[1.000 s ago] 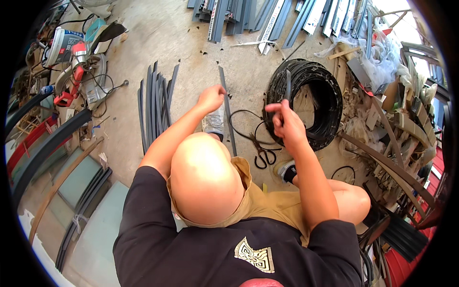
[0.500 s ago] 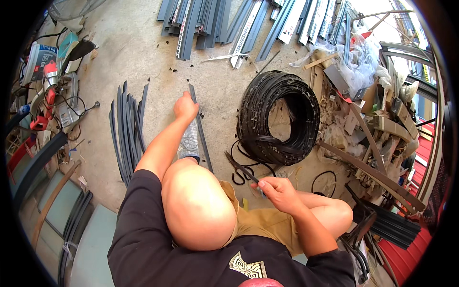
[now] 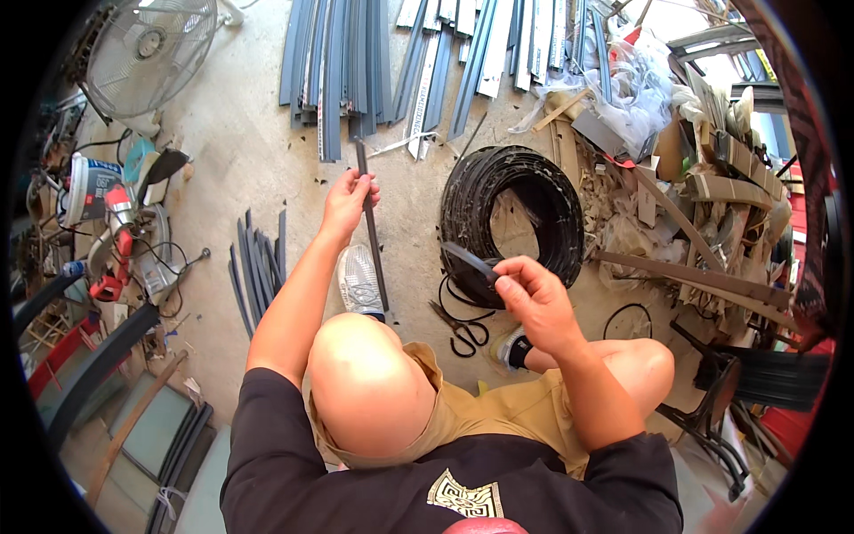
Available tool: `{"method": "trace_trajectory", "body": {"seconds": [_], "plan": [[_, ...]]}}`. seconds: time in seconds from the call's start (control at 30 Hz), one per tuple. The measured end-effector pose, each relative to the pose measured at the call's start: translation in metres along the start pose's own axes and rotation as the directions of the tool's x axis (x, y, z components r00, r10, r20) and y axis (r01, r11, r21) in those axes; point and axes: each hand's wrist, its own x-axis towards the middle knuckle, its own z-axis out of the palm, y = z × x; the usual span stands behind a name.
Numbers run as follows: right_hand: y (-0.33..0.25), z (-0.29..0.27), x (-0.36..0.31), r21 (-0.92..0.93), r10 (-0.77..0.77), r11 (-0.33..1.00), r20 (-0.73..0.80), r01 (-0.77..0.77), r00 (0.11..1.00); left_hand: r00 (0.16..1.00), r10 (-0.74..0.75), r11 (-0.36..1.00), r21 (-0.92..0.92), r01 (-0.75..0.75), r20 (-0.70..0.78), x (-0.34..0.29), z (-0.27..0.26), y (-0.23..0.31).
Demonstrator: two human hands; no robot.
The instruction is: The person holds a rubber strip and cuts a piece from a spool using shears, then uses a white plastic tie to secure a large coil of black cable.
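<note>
My left hand [image 3: 345, 203] is closed round the upper part of a long dark grey strip [image 3: 375, 254], which stretches past my shoe. In my right hand [image 3: 536, 298], a flat black rubber-like strip [image 3: 464, 256] is pinched between thumb and fingers, its free end pointing up and left. Whether that strip joins the big black coil [image 3: 562, 214] behind it, I cannot tell. Black-handled scissors [image 3: 461, 331] lie on the floor between my legs, below the coil. A bundle of cut dark strips [image 3: 255, 271] rests to the left of my left forearm.
Long grey profiles [image 3: 334, 80] lie at the far side. On the right is a heap of scrap wood and plastic [image 3: 654, 222]. A bucket [image 3: 89, 189], a red-and-grey power tool [image 3: 116, 240] and a standing fan [image 3: 147, 44] are at the left.
My left hand has risen from the floor, now gripping the grey strip. My right hand has moved up and right with the black strip. The view has shifted, bringing the fan in.
</note>
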Motion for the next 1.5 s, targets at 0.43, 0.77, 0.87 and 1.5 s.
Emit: {"method": "trace_trajectory", "body": {"seconds": [0.43, 0.77, 0.87, 1.5], "plan": [[-0.084, -0.022, -0.053, -0.139, -0.452, 0.890, -0.134, 0.435, 0.882, 0.807, 0.324, 0.482, 0.648, -0.590, 0.494, -0.168, 0.100, 0.241], [-0.084, -0.032, -0.091, -0.432, -0.698, 0.687, -0.169, 0.584, 0.696, 0.677, 0.266, 0.141, 0.667, -0.731, 0.686, -0.246, 0.125, 0.252], [-0.077, -0.035, -0.093, -0.453, -0.695, 0.695, -0.225, 0.558, 0.683, 0.688, 0.207, 0.161, 0.669, -0.725, 0.696, -0.252, 0.135, 0.238], [-0.057, -0.031, -0.104, -0.537, -0.617, 0.716, -0.189, 0.446, 0.764, 0.680, 0.172, 0.184, 0.655, -0.733, 0.713, -0.262, 0.128, 0.210]]}}
